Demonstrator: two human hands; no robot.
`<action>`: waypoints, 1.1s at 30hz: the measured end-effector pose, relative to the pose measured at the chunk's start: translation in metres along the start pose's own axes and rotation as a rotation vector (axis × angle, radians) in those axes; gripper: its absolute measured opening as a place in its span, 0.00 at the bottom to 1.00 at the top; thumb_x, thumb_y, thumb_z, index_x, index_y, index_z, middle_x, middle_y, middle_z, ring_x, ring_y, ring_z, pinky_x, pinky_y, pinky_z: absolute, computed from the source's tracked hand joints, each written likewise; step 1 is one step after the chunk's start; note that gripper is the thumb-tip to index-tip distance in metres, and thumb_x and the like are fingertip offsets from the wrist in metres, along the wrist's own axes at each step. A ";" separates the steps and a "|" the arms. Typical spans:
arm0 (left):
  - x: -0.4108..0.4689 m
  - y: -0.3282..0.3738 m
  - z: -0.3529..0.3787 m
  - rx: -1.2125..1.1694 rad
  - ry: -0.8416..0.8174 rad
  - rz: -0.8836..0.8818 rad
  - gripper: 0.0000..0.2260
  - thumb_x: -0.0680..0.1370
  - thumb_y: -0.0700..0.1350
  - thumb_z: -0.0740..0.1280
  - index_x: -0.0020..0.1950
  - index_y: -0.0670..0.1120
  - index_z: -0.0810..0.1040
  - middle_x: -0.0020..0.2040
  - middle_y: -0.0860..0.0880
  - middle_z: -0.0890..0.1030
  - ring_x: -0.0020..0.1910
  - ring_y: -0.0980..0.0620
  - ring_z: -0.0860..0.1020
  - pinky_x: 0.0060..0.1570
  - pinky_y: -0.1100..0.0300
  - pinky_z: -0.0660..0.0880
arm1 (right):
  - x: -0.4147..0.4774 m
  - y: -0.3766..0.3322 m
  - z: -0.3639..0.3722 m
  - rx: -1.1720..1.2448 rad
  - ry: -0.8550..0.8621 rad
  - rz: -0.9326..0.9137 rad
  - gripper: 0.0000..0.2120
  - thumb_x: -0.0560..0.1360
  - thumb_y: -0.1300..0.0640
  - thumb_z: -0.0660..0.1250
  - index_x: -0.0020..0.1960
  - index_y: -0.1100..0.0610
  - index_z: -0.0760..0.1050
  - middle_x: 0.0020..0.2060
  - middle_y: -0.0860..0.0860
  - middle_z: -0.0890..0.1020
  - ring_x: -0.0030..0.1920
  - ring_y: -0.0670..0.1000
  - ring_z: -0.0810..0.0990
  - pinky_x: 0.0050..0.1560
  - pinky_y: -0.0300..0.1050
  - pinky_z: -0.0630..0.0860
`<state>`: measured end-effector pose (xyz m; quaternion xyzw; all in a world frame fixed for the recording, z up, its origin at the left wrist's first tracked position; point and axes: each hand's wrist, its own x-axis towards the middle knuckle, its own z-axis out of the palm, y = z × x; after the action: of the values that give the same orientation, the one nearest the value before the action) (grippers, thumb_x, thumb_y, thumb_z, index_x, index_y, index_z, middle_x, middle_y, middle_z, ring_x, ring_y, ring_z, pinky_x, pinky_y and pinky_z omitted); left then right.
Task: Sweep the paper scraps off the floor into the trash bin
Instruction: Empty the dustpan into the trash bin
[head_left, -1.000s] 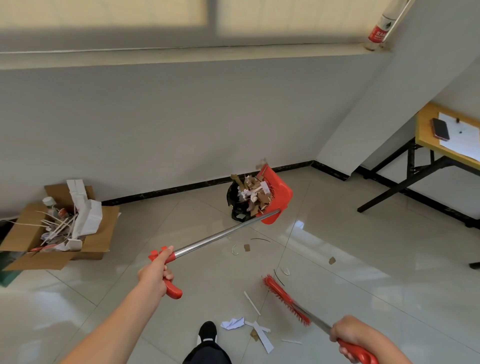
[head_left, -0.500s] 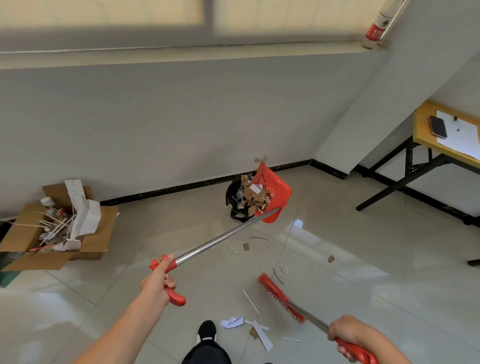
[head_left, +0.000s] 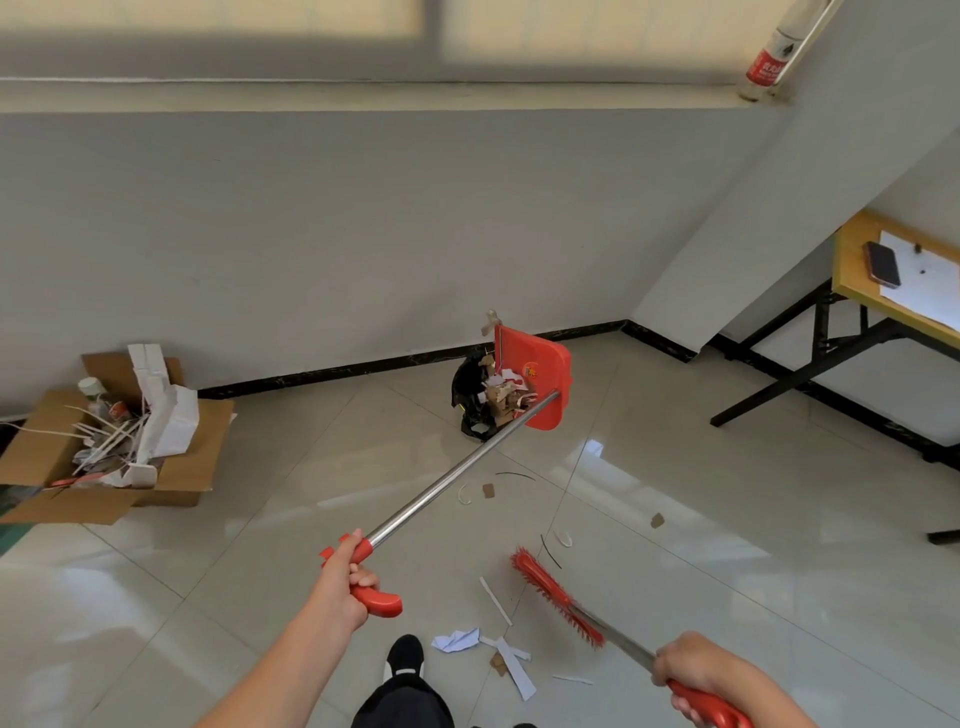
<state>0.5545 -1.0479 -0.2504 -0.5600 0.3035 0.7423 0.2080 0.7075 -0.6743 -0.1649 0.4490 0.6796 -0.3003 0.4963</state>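
Note:
My left hand (head_left: 347, 577) grips the red handle of a long steel-shafted dustpan. Its red pan (head_left: 537, 382) is tipped up on edge over the black trash bin (head_left: 470, 397) by the wall, and brown and white paper scraps (head_left: 501, 397) spill from it into the bin. My right hand (head_left: 691, 670) holds the red broom (head_left: 556, 597) by its handle, bristles low over the floor. White paper scraps (head_left: 511, 660) lie on the tiles near my shoe (head_left: 404, 656), and small brown bits (head_left: 488, 490) lie below the bin.
An open cardboard box (head_left: 171, 467) full of white waste stands at the left wall. A yellow-topped table (head_left: 852, 260) with black legs, a phone and paper is at the right. A black baseboard runs along the wall. The glossy tiles reflect light.
The dustpan has tipped further upright over the bin and more scraps have slid out of it. My left hand has dropped slightly. The broom has barely moved.

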 end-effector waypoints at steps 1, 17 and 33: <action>-0.001 -0.001 0.000 0.002 0.000 0.003 0.13 0.76 0.44 0.70 0.35 0.46 0.69 0.16 0.52 0.64 0.12 0.60 0.59 0.14 0.72 0.58 | 0.000 0.000 0.001 -0.002 -0.001 0.001 0.08 0.68 0.68 0.66 0.47 0.68 0.74 0.18 0.57 0.73 0.15 0.51 0.70 0.20 0.36 0.68; -0.011 -0.034 -0.011 -0.132 -0.135 -0.123 0.12 0.78 0.44 0.66 0.37 0.46 0.68 0.17 0.53 0.64 0.12 0.59 0.61 0.12 0.70 0.59 | -0.004 -0.001 0.007 -0.130 0.088 -0.031 0.18 0.68 0.64 0.69 0.55 0.71 0.77 0.15 0.51 0.74 0.15 0.48 0.72 0.19 0.36 0.69; -0.019 -0.039 -0.044 -0.088 -0.133 -0.135 0.14 0.77 0.46 0.67 0.36 0.49 0.65 0.17 0.53 0.63 0.12 0.60 0.61 0.12 0.70 0.59 | -0.003 0.003 -0.008 -0.087 0.088 -0.022 0.07 0.67 0.65 0.67 0.44 0.67 0.75 0.17 0.53 0.74 0.17 0.49 0.72 0.20 0.36 0.68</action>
<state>0.6159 -1.0491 -0.2494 -0.5373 0.2179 0.7747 0.2523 0.7073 -0.6670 -0.1591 0.4323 0.7181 -0.2561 0.4816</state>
